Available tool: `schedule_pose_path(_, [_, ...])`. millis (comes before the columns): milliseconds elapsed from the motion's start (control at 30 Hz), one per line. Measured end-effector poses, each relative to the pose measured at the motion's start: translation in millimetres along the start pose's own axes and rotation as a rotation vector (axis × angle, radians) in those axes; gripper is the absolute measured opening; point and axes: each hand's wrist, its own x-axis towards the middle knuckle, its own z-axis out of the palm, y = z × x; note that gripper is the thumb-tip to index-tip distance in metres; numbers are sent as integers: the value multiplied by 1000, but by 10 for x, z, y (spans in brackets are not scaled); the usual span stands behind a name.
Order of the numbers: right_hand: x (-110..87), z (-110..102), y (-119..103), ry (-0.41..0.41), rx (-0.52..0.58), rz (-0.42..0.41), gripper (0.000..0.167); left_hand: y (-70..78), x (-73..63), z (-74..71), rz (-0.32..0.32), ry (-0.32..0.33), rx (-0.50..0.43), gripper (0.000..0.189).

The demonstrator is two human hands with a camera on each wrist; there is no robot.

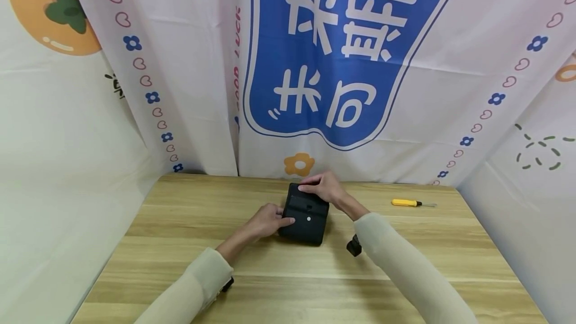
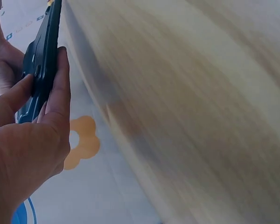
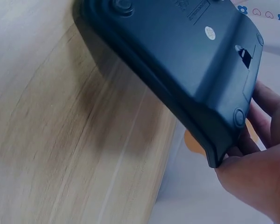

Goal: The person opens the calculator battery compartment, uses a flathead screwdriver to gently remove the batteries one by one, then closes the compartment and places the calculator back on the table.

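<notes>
A black calculator (image 1: 302, 233), its keys out of sight, is held tilted with its underside toward me near the table's back edge. That side has a stepped ridge, round feet, a small pale sticker and a battery cover, clear in the right wrist view (image 3: 177, 60). My left hand (image 1: 266, 220) grips the left edge, thumb on the underside and fingers behind. At the far edge, my right hand (image 1: 327, 187) holds the upper corner between thumb and fingers. In the left wrist view the calculator (image 2: 45, 60) stands edge-on above the wood.
A yellow-handled screwdriver (image 1: 405, 203) lies on the wooden table (image 1: 427, 259), right of the hands. Behind the table hangs a white printed curtain (image 1: 216, 129), close to its back edge. Black wrist cameras (image 1: 354, 246) show below both sleeves.
</notes>
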Motion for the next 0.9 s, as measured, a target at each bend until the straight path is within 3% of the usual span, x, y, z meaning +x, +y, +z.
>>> schedule_pose_path(433, [8, 157, -29, -2, -80, -36, 17, 3, -16, 12, -59, -13, -16, 25])
schedule_pose_path(600, [46, 235, 22, 11, -146, -64, 13, 4, -5, 17, -93, 13, 65, 20])
schedule_pose_path(900, [85, 289, 89, 9, -188, -78, 13, 21, 10, 9, -89, 50, 225, 31])
